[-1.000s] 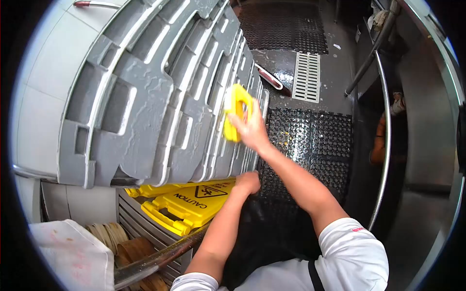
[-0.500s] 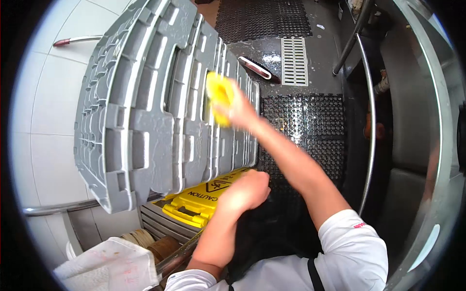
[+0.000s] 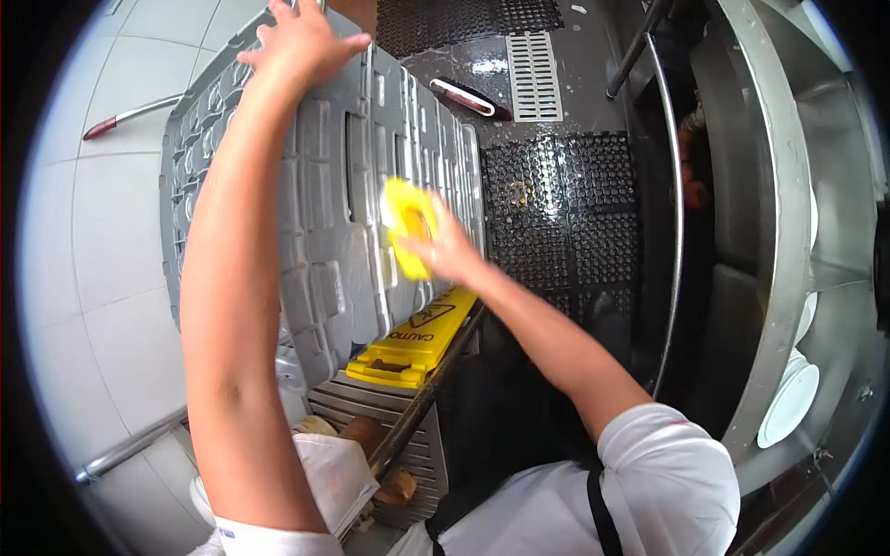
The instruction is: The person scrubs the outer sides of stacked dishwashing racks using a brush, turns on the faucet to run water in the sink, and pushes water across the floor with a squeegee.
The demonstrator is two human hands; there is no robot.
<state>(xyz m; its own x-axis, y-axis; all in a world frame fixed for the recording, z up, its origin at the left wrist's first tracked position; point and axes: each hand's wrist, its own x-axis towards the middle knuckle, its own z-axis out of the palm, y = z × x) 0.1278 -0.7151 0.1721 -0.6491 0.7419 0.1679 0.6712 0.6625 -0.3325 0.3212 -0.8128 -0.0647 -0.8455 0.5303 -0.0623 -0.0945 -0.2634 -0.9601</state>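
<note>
Left hand [image 3: 301, 42], fingers spread wide, is up at the top edge of a big gray ribbed plastic bin [image 3: 320, 218]. Right hand [image 3: 450, 250] grips a yellow scrubber [image 3: 397, 222] at the bin's bumpy side. White wall tiles [image 3: 116, 241] are behind the bin. Below it, a yellow caution sign [image 3: 417, 343] lies over gray slats [image 3: 429, 445].
</note>
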